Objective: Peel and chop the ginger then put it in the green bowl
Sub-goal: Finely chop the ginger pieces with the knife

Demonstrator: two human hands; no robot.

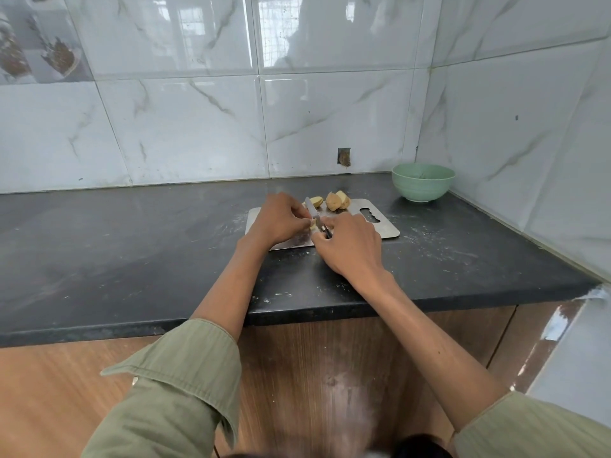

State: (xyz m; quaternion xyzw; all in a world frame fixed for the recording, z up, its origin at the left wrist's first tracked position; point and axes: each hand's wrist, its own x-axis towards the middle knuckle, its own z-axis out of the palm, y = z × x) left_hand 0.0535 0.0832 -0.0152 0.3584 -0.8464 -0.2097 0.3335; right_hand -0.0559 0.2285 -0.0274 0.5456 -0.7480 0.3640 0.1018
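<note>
Ginger pieces (337, 200) and green bowl (423, 181) lie beyond both hands.

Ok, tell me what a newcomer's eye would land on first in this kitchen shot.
First the two hands meeting over the metal cutting board mid-counter: the left hand pinches a small ginger piece while the right hand grips the knife, blade pointing away. Next, the larger ginger chunks at the board's far edge, and the green bowl in the right back corner by the tiled wall.
</note>
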